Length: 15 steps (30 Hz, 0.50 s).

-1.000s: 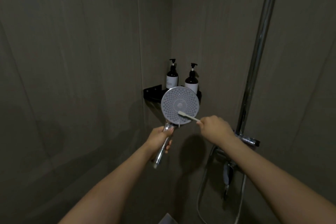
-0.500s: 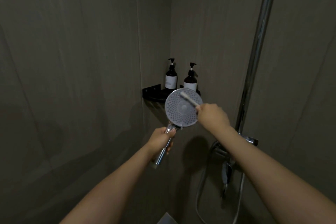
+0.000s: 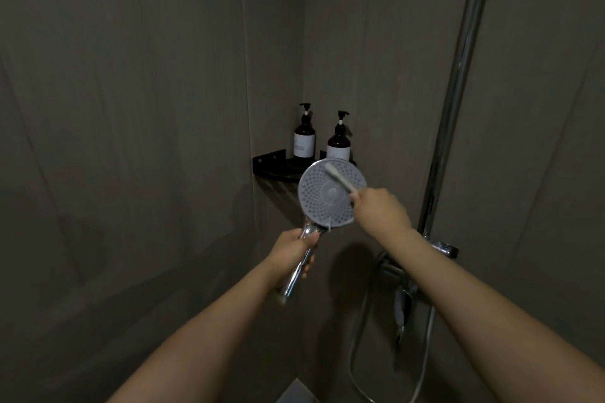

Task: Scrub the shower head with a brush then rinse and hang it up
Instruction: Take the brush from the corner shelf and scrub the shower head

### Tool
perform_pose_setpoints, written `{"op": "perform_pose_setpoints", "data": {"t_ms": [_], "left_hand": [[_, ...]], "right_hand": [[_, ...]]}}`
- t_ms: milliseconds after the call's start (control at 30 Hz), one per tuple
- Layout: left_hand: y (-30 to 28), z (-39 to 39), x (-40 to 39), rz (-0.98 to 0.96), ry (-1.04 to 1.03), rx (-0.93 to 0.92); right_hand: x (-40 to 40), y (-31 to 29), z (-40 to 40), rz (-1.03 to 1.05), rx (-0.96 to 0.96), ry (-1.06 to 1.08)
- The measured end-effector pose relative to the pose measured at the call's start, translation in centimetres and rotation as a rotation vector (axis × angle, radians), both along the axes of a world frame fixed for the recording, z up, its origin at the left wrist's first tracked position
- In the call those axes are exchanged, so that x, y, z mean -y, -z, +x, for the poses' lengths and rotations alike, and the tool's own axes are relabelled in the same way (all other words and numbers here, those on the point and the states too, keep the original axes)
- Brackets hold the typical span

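Observation:
The round shower head (image 3: 322,203) faces me in the middle of the view, its grey nozzle face upright. My left hand (image 3: 291,252) is wrapped around its chrome handle (image 3: 296,275) below the disc. A small white brush (image 3: 340,179) lies slanted across the upper right of the face, bristle end near the top rim. My right hand (image 3: 379,211) grips the brush's lower end, just right of the disc.
A chrome riser pipe (image 3: 458,85) runs up the right wall to the mixer valve (image 3: 438,247), with a hose (image 3: 357,347) looping below. Two dark pump bottles (image 3: 304,137) (image 3: 339,142) stand on a black corner shelf (image 3: 271,165) behind the shower head.
The brush went from the lower middle of the face up to its upper right part. My right hand rose with it. The shower head tilted slightly to the right.

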<state>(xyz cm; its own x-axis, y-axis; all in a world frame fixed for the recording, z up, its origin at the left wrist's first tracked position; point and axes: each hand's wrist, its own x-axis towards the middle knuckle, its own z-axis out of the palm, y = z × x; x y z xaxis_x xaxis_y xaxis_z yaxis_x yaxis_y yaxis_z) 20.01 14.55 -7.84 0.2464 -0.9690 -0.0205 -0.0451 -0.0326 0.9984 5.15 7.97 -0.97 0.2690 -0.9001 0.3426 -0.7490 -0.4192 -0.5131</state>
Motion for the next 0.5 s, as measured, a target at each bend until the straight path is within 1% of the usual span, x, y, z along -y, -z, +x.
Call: {"op": "perform_pose_setpoints", "data": {"t_ms": [67, 200, 233, 300, 333, 400, 433, 467, 500], "left_hand": [[0.0, -0.2, 0.0, -0.004, -0.017, -0.031], [-0.5, -0.2, 0.2, -0.01, -0.035, -0.066], [-0.6, -0.2, 0.2, -0.007, -0.039, -0.073], [-0.7, -0.3, 0.1, 0.002, -0.047, -0.094], [-0.6, -0.4, 0.2, 0.003, -0.048, -0.104], [-0.8, -0.6, 0.3, 0.0, -0.042, -0.116], [-0.9, -0.8, 0.4, 0.0, -0.04, -0.117], [-1.0, -0.8, 0.5, 0.001, -0.039, -0.116], [-1.0, -0.8, 0.5, 0.003, -0.038, -0.116]], "right_hand": [[-0.4, 0.3, 0.1, 0.057, -0.007, -0.045], [0.6, 0.5, -1.7, -0.032, -0.015, 0.039], [0.6, 0.8, -1.8, 0.0, -0.002, 0.019], [0.0, 1.8, -2.0, 0.014, -0.078, -0.022], [-0.1, 2.1, -2.1, -0.012, -0.087, -0.002], [0.1, 2.3, -2.5, -0.074, -0.033, 0.082], [0.2, 2.3, -2.6, -0.085, -0.009, 0.076], [0.3, 2.4, -2.5, -0.052, 0.009, 0.042], [0.1, 2.6, -2.5, -0.027, -0.028, 0.0]]}}
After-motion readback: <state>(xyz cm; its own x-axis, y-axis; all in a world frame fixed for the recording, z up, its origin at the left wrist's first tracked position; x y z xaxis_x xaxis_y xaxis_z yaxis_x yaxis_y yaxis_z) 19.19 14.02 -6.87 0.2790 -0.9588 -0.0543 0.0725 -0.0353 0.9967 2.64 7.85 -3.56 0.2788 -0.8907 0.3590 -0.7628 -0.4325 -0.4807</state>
